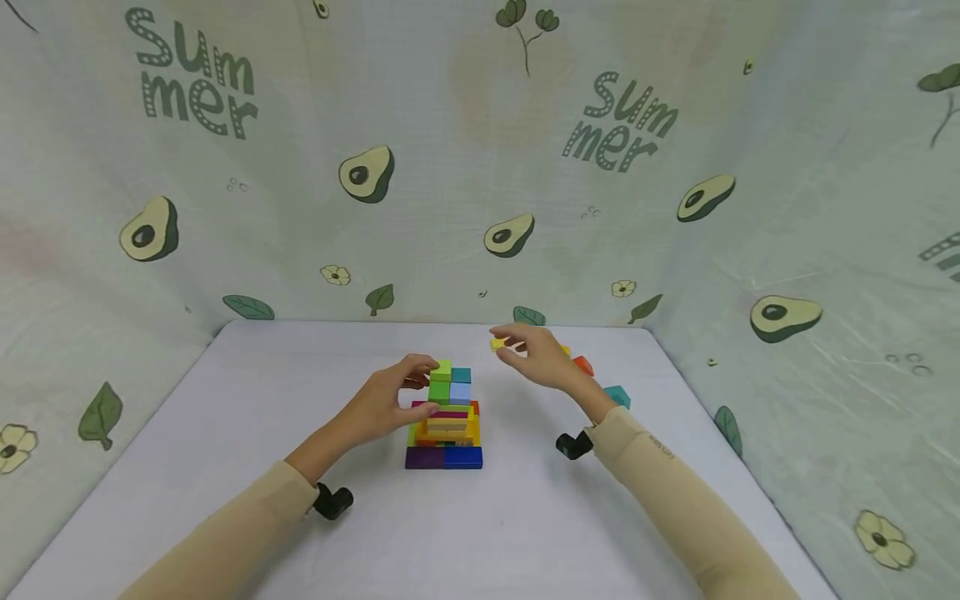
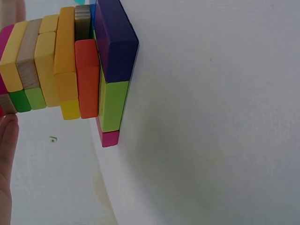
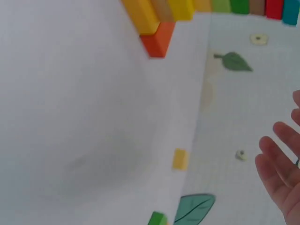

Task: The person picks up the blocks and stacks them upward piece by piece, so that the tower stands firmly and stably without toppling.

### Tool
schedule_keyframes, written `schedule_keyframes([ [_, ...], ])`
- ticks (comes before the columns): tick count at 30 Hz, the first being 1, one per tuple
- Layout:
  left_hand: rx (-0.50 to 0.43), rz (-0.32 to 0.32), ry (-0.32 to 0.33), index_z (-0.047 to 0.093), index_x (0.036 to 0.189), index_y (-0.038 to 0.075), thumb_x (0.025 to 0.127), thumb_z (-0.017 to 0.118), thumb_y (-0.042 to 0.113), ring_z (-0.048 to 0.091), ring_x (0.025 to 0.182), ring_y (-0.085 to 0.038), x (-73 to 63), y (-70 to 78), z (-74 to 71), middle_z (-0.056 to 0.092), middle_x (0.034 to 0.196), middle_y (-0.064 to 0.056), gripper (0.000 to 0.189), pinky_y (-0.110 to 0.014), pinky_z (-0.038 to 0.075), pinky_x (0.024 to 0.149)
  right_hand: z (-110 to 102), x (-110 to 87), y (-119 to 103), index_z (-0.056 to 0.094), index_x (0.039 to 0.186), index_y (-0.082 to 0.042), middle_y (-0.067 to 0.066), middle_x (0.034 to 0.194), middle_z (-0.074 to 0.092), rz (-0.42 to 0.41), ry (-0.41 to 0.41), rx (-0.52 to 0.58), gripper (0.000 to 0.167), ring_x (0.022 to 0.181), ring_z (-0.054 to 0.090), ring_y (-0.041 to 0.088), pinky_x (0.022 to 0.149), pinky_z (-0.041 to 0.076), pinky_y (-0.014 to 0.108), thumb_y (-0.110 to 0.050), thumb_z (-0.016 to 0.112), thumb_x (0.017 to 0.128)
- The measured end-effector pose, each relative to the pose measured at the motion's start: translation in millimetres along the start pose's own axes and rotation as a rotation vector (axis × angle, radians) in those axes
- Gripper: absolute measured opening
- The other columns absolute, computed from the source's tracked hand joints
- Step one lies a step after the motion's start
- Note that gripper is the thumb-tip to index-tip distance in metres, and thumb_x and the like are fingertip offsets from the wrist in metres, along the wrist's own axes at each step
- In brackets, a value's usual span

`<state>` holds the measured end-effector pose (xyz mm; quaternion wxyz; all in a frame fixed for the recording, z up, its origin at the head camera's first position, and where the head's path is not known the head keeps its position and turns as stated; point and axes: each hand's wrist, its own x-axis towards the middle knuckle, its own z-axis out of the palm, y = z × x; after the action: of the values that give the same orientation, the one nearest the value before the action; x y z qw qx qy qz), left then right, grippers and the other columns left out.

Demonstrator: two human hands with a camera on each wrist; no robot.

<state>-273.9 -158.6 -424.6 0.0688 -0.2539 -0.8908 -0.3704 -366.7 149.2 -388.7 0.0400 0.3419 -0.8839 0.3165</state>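
Note:
A tower of coloured blocks point(image 1: 450, 425) stands mid-table, with a purple and a blue block point(image 1: 463, 457) at its base. Near its top sit a lime block point(image 1: 441, 371), a green block and blue ones. My left hand point(image 1: 390, 396) holds the tower's upper part from the left, thumb in front and curved fingers behind; its fingertips touch the blocks in the left wrist view. My right hand point(image 1: 536, 357) hovers right of the tower with loosely bent fingers point(image 3: 276, 164) and nothing visible in them. Near those fingertips in the head view is a small yellow block point(image 1: 497, 343), lying on the table in the right wrist view.
Beyond my right forearm lie an orange block point(image 1: 583, 365), a teal block point(image 1: 617, 396) and a partly hidden yellow one. A green block point(image 3: 157, 218) shows at the lower edge of the right wrist view. A patterned cloth wall point(image 1: 435, 275) borders the white table point(image 1: 300, 367).

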Motion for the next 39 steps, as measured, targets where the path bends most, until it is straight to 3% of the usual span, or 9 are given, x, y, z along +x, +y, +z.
schedule_keyframes([
  [6,0.007,0.000,-0.001,0.047,0.146,0.025,0.092,0.086,0.026,0.068,0.121,-0.030,-1.1,0.4,-0.9,0.069,0.132,-0.010,0.066,-0.053,0.058,0.103,9.8,10.0,50.7,0.052,0.156,-0.007,0.016,0.156,0.053,0.178,-0.121,-0.097,0.054,0.134,0.058,0.040,0.109,0.053,0.053,-0.015,0.068,0.104],
  [12,-0.001,0.003,-0.001,0.048,0.146,0.025,0.092,0.086,0.026,0.068,0.121,-0.030,-1.0,2.2,0.3,0.069,0.132,-0.010,0.066,-0.054,0.058,0.103,27.2,22.4,72.1,0.046,0.161,-0.011,0.014,0.166,0.041,0.282,-0.194,-0.111,0.062,0.145,0.047,0.039,0.120,0.043,0.056,-0.016,0.068,0.104],
  [18,-0.002,-0.016,-0.002,0.048,0.146,0.025,0.092,0.086,0.027,0.068,0.122,-0.030,-1.3,3.1,0.5,0.069,0.132,-0.009,0.066,-0.053,0.058,0.103,40.9,33.1,71.4,0.044,0.161,-0.006,0.018,0.170,0.034,0.269,-0.232,-0.198,0.061,0.155,0.033,0.041,0.127,0.029,0.058,-0.014,0.064,0.104],
  [24,0.011,-0.011,-0.002,0.048,0.146,0.024,0.092,0.086,0.028,0.068,0.122,-0.030,-1.0,1.5,-0.7,0.069,0.133,-0.009,0.066,-0.053,0.058,0.103,47.3,36.5,67.0,0.056,0.152,-0.002,0.022,0.162,0.043,0.266,-0.244,-0.256,0.049,0.146,0.044,0.043,0.124,0.037,0.057,-0.012,0.063,0.105],
  [28,0.015,-0.005,0.002,0.048,0.146,0.024,0.092,0.086,0.028,0.069,0.122,-0.030,-0.3,1.3,-0.4,0.069,0.133,-0.010,0.066,-0.053,0.058,0.102,44.6,34.2,66.6,0.069,0.137,-0.001,0.021,0.154,0.051,0.240,-0.221,-0.244,0.034,0.141,0.050,0.040,0.123,0.040,0.052,-0.008,0.065,0.104],
  [33,0.015,-0.003,0.002,0.048,0.146,0.025,0.092,0.086,0.028,0.068,0.122,-0.029,-0.2,0.8,-0.2,0.069,0.133,-0.009,0.066,-0.053,0.058,0.103,41.8,31.5,67.0,0.074,0.127,-0.002,0.017,0.145,0.063,0.240,-0.207,-0.204,0.027,0.138,0.055,0.036,0.121,0.043,0.051,-0.003,0.064,0.102],
  [39,0.011,0.000,0.002,0.048,0.146,0.024,0.092,0.086,0.028,0.069,0.122,-0.030,0.5,1.0,0.2,0.069,0.132,-0.009,0.065,-0.053,0.058,0.102,39.2,27.0,71.9,0.079,0.115,-0.007,0.010,0.122,0.073,0.212,-0.195,-0.168,0.021,0.113,0.064,0.028,0.107,0.054,0.045,0.001,0.067,0.100],
])
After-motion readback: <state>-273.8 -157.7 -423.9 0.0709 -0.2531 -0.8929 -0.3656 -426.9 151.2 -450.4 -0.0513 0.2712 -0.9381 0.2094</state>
